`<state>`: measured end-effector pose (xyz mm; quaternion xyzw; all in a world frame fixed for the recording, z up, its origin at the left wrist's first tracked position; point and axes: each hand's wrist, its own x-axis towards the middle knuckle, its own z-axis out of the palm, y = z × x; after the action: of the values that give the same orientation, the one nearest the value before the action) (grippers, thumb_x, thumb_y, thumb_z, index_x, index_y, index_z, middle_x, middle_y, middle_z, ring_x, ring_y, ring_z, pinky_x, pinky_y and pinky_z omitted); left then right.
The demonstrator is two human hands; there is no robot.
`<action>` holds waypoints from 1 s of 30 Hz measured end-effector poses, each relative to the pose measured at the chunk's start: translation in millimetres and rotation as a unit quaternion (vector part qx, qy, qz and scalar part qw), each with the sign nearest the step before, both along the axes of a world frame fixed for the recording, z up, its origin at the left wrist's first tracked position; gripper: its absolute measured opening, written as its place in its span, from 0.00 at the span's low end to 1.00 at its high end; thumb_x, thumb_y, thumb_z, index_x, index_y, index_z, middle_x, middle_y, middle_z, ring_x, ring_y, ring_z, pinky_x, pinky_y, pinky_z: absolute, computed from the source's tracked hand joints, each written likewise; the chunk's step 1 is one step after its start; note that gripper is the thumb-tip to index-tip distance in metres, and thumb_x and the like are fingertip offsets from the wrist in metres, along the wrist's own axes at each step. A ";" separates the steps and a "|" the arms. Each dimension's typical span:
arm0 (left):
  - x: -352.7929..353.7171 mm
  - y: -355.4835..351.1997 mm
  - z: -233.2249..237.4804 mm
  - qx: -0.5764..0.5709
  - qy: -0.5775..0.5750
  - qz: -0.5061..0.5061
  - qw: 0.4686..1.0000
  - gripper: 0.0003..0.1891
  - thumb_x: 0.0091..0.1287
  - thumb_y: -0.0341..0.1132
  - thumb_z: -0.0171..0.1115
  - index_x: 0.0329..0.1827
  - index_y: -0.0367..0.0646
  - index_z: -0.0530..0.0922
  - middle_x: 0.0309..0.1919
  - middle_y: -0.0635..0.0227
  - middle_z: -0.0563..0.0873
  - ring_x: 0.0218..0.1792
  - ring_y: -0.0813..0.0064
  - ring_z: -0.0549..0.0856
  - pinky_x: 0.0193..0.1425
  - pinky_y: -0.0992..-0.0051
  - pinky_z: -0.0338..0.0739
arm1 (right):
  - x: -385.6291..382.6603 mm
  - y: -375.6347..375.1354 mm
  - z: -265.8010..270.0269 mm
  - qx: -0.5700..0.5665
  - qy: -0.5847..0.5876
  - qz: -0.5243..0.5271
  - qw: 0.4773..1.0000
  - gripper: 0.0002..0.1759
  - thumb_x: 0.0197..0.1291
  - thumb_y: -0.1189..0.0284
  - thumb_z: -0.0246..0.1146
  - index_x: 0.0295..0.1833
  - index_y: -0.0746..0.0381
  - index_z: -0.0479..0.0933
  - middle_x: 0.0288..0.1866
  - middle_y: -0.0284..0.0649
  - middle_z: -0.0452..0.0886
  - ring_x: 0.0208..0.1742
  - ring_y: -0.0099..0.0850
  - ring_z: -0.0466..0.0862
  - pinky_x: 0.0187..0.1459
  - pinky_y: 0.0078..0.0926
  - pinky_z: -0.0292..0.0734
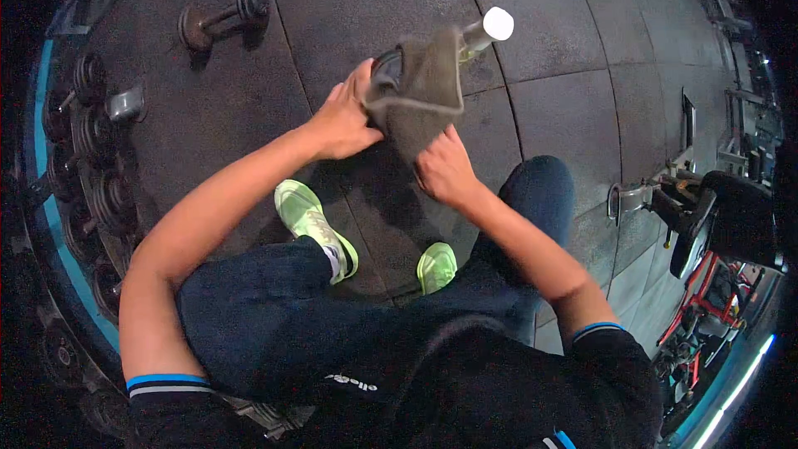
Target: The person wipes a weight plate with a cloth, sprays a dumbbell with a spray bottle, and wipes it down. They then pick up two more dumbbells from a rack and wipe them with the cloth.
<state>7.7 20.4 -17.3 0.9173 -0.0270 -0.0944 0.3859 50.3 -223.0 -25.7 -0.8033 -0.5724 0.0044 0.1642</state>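
Note:
My left hand [345, 116] is closed around the near side of a dark, rounded dumbbell [386, 73], whose shape is mostly hidden under a cloth. That grey-green cloth [428, 75] is draped over it and blurred at its edges. Lower down, my right hand [447, 168] has its fingers curled into the cloth's hanging part. A clear bottle [474, 37] with a white cap [499, 23] stands just behind the cloth, its lower part covered from view.
Another dumbbell [224, 15] lies on the dark floor tiles [549, 25] at upper left. Racked dumbbells [108, 191] line the left side. Gym equipment [690, 208] stands at the right. My light green shoes [312, 220] are below my hands.

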 end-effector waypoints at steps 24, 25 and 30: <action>-0.8 0.4 -5.7 0.018 0.033 0.007 0.999 0.67 0.61 0.56 0.74 0.80 0.32 0.28 0.80 0.33 0.48 0.81 0.38 0.52 0.85 0.54 0.48 | 63.4 45.5 -25.2 0.348 0.747 -0.291 0.486 0.28 0.70 0.54 0.64 0.65 0.64 0.76 0.61 0.42 0.83 0.59 0.34 0.82 0.66 0.34 0.75; -3.0 -3.2 -7.2 0.018 0.028 0.004 0.999 0.67 0.61 0.56 0.74 0.80 0.32 0.28 0.79 0.33 0.49 0.81 0.38 0.53 0.85 0.54 0.48 | 71.8 39.1 -25.2 0.327 0.777 -0.289 0.454 0.28 0.70 0.54 0.63 0.65 0.64 0.76 0.61 0.43 0.83 0.60 0.35 0.83 0.66 0.35 0.76; -5.9 -5.3 -7.6 0.021 0.017 0.002 1.000 0.67 0.61 0.56 0.74 0.80 0.34 0.28 0.79 0.33 0.51 0.80 0.38 0.54 0.85 0.53 0.49 | 126.7 43.7 -57.7 0.196 0.815 -0.249 0.485 0.26 0.64 0.52 0.69 0.56 0.62 0.82 0.48 0.40 0.88 0.41 0.32 0.88 0.44 0.31 0.86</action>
<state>1.9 15.1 -24.9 0.9234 -0.0170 -0.1099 0.3673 177.0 -179.3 -83.4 -0.4970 0.0554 0.5037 0.7045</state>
